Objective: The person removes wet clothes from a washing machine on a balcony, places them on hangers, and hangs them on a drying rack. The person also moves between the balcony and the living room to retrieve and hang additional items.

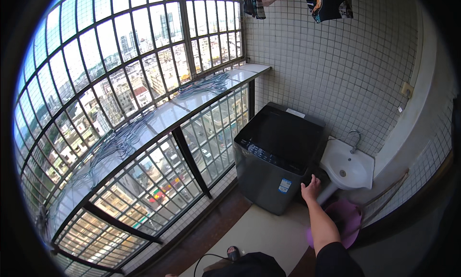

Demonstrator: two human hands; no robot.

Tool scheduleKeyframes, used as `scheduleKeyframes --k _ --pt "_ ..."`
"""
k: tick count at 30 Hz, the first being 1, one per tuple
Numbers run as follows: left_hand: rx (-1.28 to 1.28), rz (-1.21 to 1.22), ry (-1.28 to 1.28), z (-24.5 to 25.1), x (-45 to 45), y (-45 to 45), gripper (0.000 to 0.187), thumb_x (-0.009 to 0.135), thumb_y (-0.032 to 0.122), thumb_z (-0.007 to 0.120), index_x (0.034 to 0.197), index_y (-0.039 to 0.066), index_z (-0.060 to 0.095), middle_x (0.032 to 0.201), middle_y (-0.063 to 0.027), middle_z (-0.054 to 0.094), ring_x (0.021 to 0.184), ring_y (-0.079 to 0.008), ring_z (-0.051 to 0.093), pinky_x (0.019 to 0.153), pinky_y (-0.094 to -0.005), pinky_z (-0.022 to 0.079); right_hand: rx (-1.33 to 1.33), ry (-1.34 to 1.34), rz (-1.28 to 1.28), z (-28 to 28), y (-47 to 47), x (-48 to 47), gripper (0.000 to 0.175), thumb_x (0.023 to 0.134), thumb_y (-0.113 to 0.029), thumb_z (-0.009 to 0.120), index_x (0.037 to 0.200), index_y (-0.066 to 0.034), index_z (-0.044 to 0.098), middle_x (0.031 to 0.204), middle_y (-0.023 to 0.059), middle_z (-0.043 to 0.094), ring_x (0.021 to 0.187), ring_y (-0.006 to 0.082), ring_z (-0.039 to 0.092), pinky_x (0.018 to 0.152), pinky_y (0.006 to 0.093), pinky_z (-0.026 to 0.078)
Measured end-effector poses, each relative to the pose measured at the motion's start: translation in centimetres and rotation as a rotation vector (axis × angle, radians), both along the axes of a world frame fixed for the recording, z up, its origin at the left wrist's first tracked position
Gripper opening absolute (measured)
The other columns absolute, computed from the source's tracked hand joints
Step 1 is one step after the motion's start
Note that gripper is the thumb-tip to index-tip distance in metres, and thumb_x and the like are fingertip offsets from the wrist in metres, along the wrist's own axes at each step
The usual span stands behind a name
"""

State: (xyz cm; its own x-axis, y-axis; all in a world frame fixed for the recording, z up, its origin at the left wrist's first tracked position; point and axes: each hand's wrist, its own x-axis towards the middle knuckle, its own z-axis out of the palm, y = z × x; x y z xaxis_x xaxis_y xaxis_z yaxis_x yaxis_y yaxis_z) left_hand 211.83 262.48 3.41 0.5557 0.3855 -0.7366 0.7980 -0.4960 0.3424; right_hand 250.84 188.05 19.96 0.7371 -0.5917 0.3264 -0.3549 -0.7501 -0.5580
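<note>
My right hand (312,189) reaches forward beside the front right corner of a dark grey top-loading washing machine (262,179). Its thumb and fingers are apart, and I see nothing held. Whether the fingertips touch the casing is unclear. The machine's glossy black lid (284,136) is down, with a control panel (264,152) along its front edge. A blue-and-white sticker (284,185) bearing writing is on the front. Only a sliver of what seems to be my left hand (171,275) shows at the bottom edge, so its grip is hidden.
Right of the machine, a white pedestal washbasin (351,169) has a metal tap (356,142). A purple tub (354,214) with wooden poles (387,192) stands below. Hangers (122,140) lie on the ledge (169,115) by the barred window. A wall socket (407,90) is at right.
</note>
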Motion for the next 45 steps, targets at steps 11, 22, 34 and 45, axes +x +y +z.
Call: scheduleKeyframes --k 11,22,34,45 --pt "-0.066 -0.323 -0.625 12.2 54.7 -13.7 0.039 0.095 0.03 0.067 0.124 0.003 0.069 0.101 -0.0164 0.077 0.093 -0.0273 0.074 0.083 -0.038 0.058 -0.331 0.045 0.205 -0.5 -7.5 15.8 0.076 0.076 -0.032 0.088 0.143 -0.0179 0.056 0.154 0.0172 0.04 0.141 0.0438 0.037 0.116 0.0582 0.033" --pt "-0.09 -0.149 -0.432 10.6 63.1 -20.8 0.033 0.091 0.022 0.072 0.116 0.0 0.072 0.097 -0.0164 0.076 0.089 -0.0227 0.074 0.08 -0.0349 0.058 0.201 -0.497 0.323 20.0 -23.7 32.4 0.035 0.104 -0.033 0.062 0.114 -0.0001 0.069 0.114 0.0093 0.068 0.1 0.0168 0.063 0.09 0.0288 0.047" --pt "0.06 -0.403 -0.904 15.0 88.9 -39.9 0.042 0.095 0.022 0.071 0.131 0.003 0.061 0.128 -0.0191 0.064 0.124 -0.0365 0.058 0.107 -0.0443 0.045 0.448 -0.691 -0.102 15.2 -28.4 48.4 0.073 0.102 -0.032 0.064 0.157 0.0022 0.032 0.163 0.0186 0.034 0.152 0.0287 0.032 0.122 0.0402 0.025" --pt "0.203 -0.167 -0.691 11.0 97.5 -46.1 0.044 0.102 0.044 0.06 0.131 0.01 0.06 0.118 -0.0101 0.071 0.114 -0.0331 0.064 0.097 -0.0448 0.049 0.337 0.835 0.621 -12.2 -10.6 53.1 0.052 0.087 -0.041 0.074 0.129 -0.0094 0.068 0.13 0.0197 0.065 0.122 0.038 0.062 0.103 0.0429 0.05"
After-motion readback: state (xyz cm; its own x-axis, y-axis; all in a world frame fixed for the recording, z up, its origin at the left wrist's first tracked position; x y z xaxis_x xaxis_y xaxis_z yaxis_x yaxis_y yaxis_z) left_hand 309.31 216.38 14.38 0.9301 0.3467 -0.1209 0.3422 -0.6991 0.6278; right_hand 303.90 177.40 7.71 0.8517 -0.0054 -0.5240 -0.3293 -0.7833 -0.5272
